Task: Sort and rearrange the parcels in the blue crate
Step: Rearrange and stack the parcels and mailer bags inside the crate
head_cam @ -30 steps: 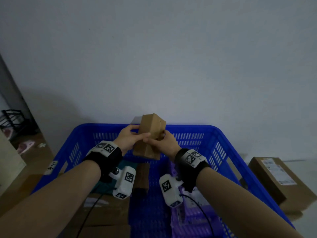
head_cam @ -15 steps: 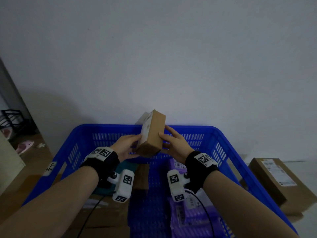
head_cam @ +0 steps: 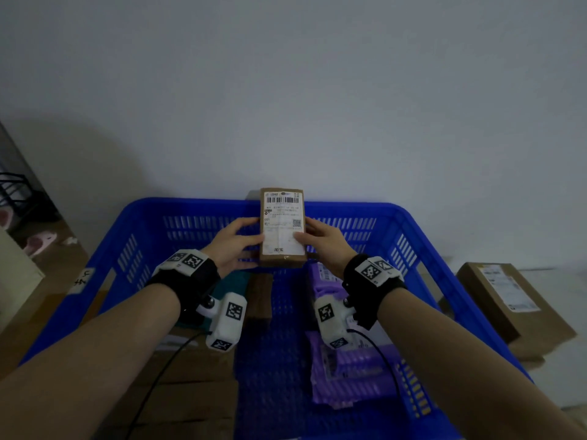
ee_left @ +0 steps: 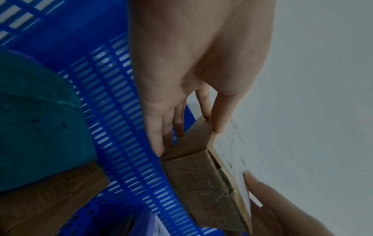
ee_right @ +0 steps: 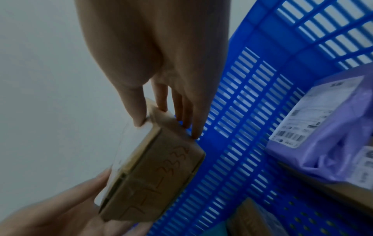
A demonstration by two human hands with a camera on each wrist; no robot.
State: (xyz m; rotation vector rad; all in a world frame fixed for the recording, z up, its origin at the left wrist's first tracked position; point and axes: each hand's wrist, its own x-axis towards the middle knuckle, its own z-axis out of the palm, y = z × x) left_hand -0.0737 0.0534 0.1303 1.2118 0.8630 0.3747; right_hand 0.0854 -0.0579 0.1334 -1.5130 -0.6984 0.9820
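Observation:
A small brown cardboard parcel (head_cam: 281,228) with a white shipping label facing me is held upright above the far end of the blue crate (head_cam: 422,236). My left hand (head_cam: 236,244) pinches its left side, thumb on the label face and fingers behind. My right hand (head_cam: 324,241) pinches the right side the same way. In the left wrist view the parcel (ee_left: 206,172) shows its taped brown end with handwriting; the right wrist view shows the parcel (ee_right: 157,172) likewise. Purple bagged parcels (head_cam: 346,369) lie in the crate's right half, brown boxes (head_cam: 190,385) and a teal bag (head_cam: 228,281) in its left half.
A brown box (head_cam: 511,303) with a label sits on the floor right of the crate. A plain wall rises directly behind the crate. A bare strip of crate floor (head_cam: 273,360) runs down the middle. A dark rack (head_cam: 16,192) and pink slippers (head_cam: 38,242) are at far left.
The parcel has been turned from edge-on to label facing me, and stands upright. Both hands shifted from gripping its front to pinching its left and right sides.

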